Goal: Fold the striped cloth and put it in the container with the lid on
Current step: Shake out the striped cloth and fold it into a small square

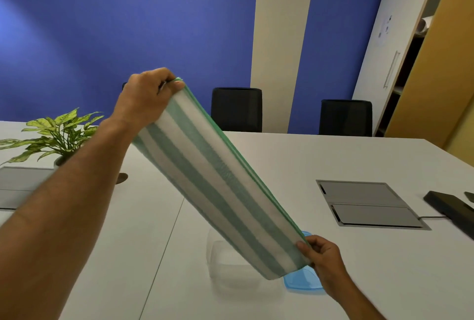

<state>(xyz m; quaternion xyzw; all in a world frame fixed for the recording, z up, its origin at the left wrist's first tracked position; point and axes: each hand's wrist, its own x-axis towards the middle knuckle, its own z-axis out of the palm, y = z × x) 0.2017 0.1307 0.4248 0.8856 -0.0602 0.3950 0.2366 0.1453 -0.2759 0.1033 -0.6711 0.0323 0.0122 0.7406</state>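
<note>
The green-and-white striped cloth (220,181) is folded into a long band and stretched taut in the air above the table. My left hand (146,94) pinches its upper far end, raised high. My right hand (323,258) pinches its lower near end. Under the cloth on the white table (307,155) stands a clear plastic container (230,268), open, partly hidden by the cloth. Its blue lid (302,282) lies flat on the table to the right of the container, partly covered by my right hand and the cloth.
A potted plant (56,132) stands at the left. Grey cable hatches (364,204) are set in the table at right and far left. A black device (448,204) lies at the right edge. Two black chairs (236,109) stand behind the table.
</note>
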